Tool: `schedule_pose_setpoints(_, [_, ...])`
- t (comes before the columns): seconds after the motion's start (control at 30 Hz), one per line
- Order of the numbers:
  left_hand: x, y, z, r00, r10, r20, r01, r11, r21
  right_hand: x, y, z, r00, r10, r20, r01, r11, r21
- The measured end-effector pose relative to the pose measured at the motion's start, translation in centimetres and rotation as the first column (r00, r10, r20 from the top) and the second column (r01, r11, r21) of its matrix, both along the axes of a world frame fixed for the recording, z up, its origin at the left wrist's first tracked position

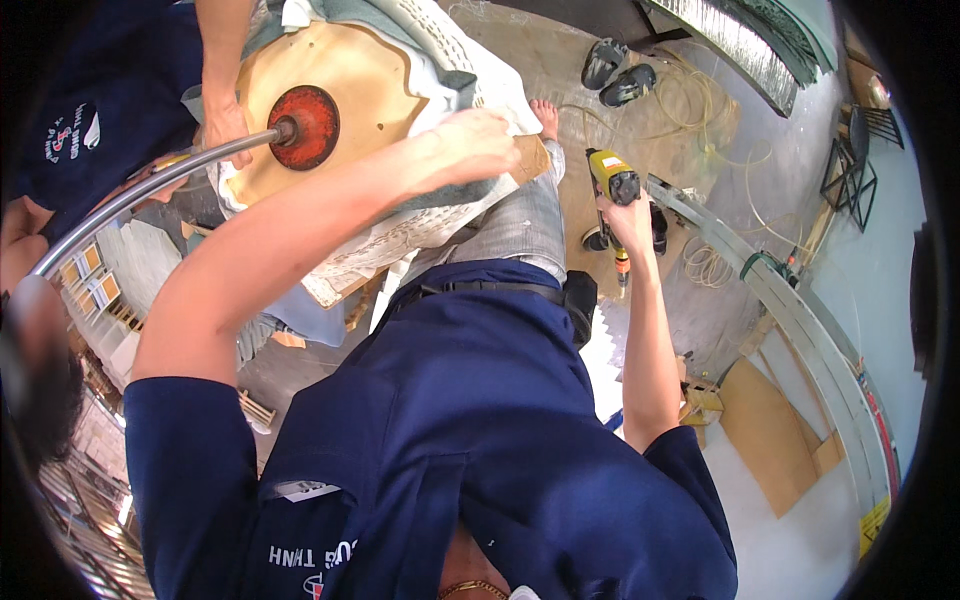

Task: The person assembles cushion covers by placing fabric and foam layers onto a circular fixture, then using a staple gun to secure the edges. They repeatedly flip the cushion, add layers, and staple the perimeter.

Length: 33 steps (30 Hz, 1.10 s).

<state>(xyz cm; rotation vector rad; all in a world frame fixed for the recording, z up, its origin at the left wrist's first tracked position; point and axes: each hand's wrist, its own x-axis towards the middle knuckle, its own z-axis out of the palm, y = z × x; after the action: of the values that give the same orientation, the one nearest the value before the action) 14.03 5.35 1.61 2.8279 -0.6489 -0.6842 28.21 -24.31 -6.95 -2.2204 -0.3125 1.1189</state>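
Observation:
My left hand [478,138] presses palm-down on the white woven edge [470,60] of an overturned seat with a round plywood base [350,70]. My right hand [630,222] hangs at my side, gripping a yellow and black power drill [612,176] whose bit points down toward the floor. A red round flange [305,125] sits on the plywood, and a bent metal tube [150,185] runs out of it to the left. Another person's hand [225,125] holds the seat's edge beside that tube.
The other person in a navy shirt [100,90] stands at upper left. A long curved metal rail [800,310] lies on the floor to my right, with cardboard sheets [770,430], coiled yellow cord [700,100] and a pair of sandals [615,75] nearby.

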Motion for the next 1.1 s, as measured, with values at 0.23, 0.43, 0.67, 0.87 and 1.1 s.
schedule_pose_setpoints(0.23, [-1.1,2.3,2.6,0.970,0.216,-0.111,-0.205,0.973,0.108,0.5,2.7,2.5,0.995,0.090,0.031,-0.091,0.996,0.015])
schedule_pose_setpoints(0.43, [-2.2,3.5,1.2,0.980,0.042,0.195,-0.058,0.995,0.077,0.3,4.1,2.8,0.994,0.082,0.072,-0.089,0.991,0.098])
schedule_pose_setpoints(0.67, [-3.0,2.9,1.0,0.965,0.232,-0.121,-0.221,0.970,0.098,0.8,6.6,5.6,0.987,0.160,0.032,-0.162,0.985,0.060])
schedule_pose_setpoints(0.87, [-7.4,2.2,3.8,0.502,0.788,-0.357,-0.852,0.522,-0.047,0.5,8.0,8.2,0.989,0.148,-0.005,-0.148,0.988,0.052])
schedule_pose_setpoints(1.1, [-12.7,0.8,-0.8,-0.331,-0.003,-0.943,-0.491,-0.853,0.175,-2.7,11.0,11.2,0.829,0.538,0.153,-0.560,0.802,0.209])
